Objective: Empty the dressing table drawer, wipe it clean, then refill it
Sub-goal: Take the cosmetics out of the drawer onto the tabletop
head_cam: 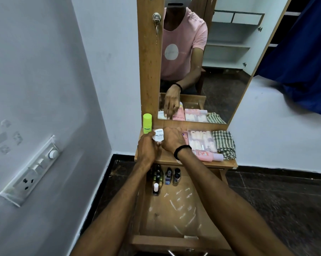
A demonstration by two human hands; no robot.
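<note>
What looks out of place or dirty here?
White streaks lie scattered over the drawer floor, like scratches or residue; I cannot tell which. On the tabletop, a pink bottle lies on its side near the front edge. The left hand and right hand grip a white jar.

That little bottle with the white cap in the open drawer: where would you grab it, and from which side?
Probably by its cap, pinched from above. The white-capped bottle seems to stand upright, cap uppermost, close to the left wall of the drawer, with other small bottles crowded just behind it. Its sides are tight; the top is free.
</note>
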